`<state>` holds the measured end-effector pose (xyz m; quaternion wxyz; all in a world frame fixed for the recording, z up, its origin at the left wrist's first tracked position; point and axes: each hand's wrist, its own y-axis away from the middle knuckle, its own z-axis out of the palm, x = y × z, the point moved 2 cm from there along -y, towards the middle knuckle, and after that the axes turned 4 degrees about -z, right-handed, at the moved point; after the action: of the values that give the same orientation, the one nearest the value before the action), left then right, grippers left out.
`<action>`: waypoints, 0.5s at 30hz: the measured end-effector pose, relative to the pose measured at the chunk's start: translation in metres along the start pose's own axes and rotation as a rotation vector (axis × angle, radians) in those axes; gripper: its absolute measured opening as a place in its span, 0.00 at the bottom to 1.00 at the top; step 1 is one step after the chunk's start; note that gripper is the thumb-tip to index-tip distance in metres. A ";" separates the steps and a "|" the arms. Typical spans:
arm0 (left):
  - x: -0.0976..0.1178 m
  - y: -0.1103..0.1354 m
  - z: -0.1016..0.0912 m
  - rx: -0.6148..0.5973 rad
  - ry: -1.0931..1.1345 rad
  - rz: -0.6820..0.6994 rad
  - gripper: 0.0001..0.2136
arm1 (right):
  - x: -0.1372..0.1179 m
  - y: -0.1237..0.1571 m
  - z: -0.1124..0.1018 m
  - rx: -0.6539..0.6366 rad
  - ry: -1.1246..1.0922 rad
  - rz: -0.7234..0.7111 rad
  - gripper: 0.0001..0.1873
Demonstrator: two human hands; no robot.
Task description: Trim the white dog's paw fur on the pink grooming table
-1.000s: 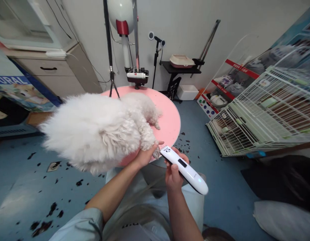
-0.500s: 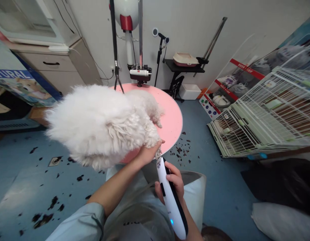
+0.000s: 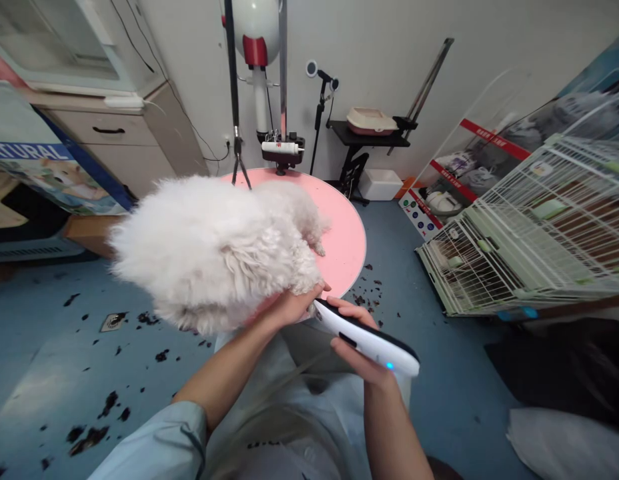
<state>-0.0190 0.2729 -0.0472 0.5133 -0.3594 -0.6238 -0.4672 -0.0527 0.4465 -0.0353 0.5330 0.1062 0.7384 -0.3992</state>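
A fluffy white dog (image 3: pixel 214 240) lies or stands on the round pink grooming table (image 3: pixel 344 233); its coat hides which. My left hand (image 3: pixel 294 305) is closed around one of its legs near the paw, close to the table's near edge. In my right hand (image 3: pixel 357 327) is a white and black hair clipper (image 3: pixel 374 343) with a lit blue light. The clipper's head meets the paw beside my left fingers, and its body slants down to the right. Most of the held paw is covered by my fingers and the clipper.
A black grooming strap (image 3: pixel 236 120) hangs down at the dog. Behind the table stands a dryer (image 3: pixel 257 40) and a small black side table (image 3: pixel 349 133). At right is a wire cage (image 3: pixel 529 233). Dark hair clumps (image 3: pixel 89 440) litter the blue floor.
My right hand has swung the clipper from steeply upright to a flatter slant, its rear end moving right and up. My left hand stays on the leg. The view has shifted slightly.
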 end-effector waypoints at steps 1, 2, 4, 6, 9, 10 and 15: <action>0.001 0.000 0.000 -0.029 -0.004 0.018 0.20 | 0.002 -0.006 -0.006 -0.032 -0.062 0.027 0.20; 0.001 -0.001 0.000 -0.059 -0.002 0.037 0.20 | 0.004 -0.012 -0.011 -0.054 -0.116 0.046 0.21; 0.002 -0.002 0.000 -0.098 0.007 0.066 0.22 | 0.008 -0.019 -0.018 -0.079 -0.188 0.062 0.22; 0.001 -0.004 0.000 -0.107 0.012 0.080 0.22 | 0.011 -0.019 -0.020 -0.075 -0.208 0.067 0.23; -0.001 -0.005 0.000 -0.082 0.017 0.088 0.21 | 0.013 -0.006 -0.012 0.038 -0.153 0.032 0.23; -0.002 -0.006 0.001 -0.068 0.025 0.089 0.21 | 0.014 0.000 -0.008 0.110 -0.118 -0.002 0.22; -0.005 -0.008 0.008 -0.023 0.094 0.074 0.23 | 0.021 0.028 0.022 0.486 0.042 -0.135 0.22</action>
<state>-0.0277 0.2787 -0.0538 0.5548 -0.3658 -0.5797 -0.4715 -0.0291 0.4441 -0.0693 0.4484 0.1899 0.6372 -0.5974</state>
